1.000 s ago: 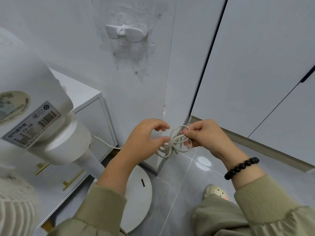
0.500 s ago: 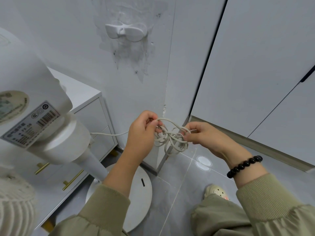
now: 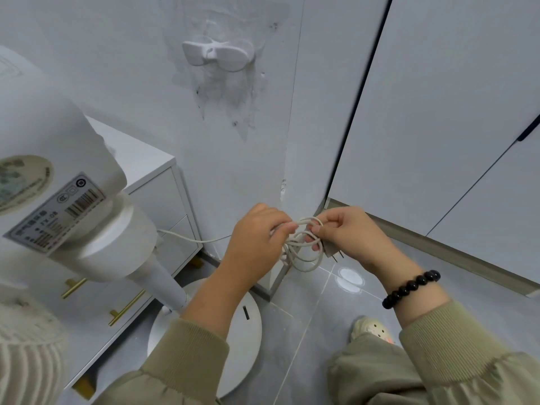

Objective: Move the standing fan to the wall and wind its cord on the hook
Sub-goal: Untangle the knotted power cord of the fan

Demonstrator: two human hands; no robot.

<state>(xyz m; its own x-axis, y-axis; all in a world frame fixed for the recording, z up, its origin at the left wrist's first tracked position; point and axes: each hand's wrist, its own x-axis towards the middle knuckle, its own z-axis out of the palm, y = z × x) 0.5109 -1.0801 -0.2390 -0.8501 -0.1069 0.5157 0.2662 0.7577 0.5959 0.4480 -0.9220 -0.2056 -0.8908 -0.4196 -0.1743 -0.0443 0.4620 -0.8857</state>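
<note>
The white standing fan (image 3: 87,217) fills the left, its round base (image 3: 242,340) on the floor close to the wall. Its off-white cord (image 3: 301,252) runs from the fan's neck to a bunch of loops held between both hands. My left hand (image 3: 257,241) pinches the loops from the left. My right hand (image 3: 347,235) grips them from the right, with the plug (image 3: 331,250) poking out below its fingers. A white double hook (image 3: 217,55) sits on the wall well above the hands, bare.
A white drawer cabinet (image 3: 163,200) with gold handles stands behind the fan against the wall. White wardrobe doors (image 3: 438,127) fill the right. My shoe (image 3: 369,330) rests on the grey tiled floor below my right arm.
The two hands have drawn closer together and the loops have bunched tighter between them. The plug now shows under my right hand's fingers.
</note>
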